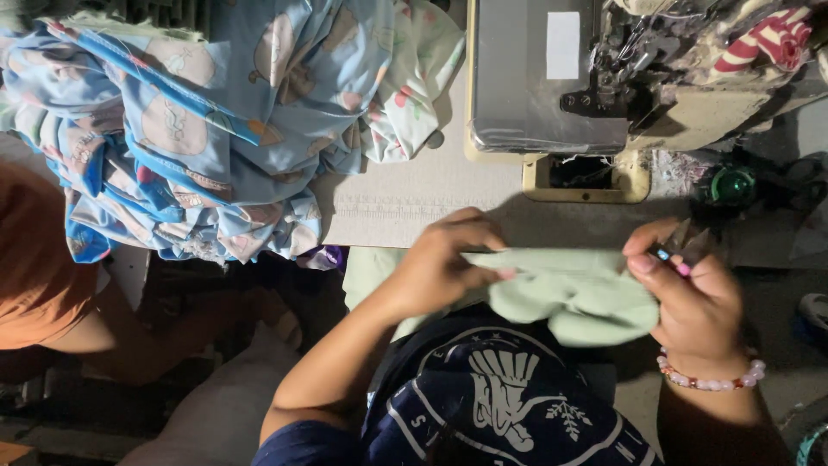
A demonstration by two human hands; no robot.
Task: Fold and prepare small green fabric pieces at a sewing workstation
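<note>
Dark blue shirt (509, 406) with a white picture fills the bottom, right under the camera. Up on the left, a big heap of blue printed cloth (198, 121) sits on the pale table (405, 203). At the top stands a grey sewing machine (552, 78). Between the two hands, just in front of the table edge, hangs a pale green cloth (569, 293). Left hand (444, 263) pinches the top edge of the green cloth. Right hand (690, 298) grips the other end of it and also holds small snips (681, 242). A bead bracelet (711, 375) circles the right wrist.
</note>
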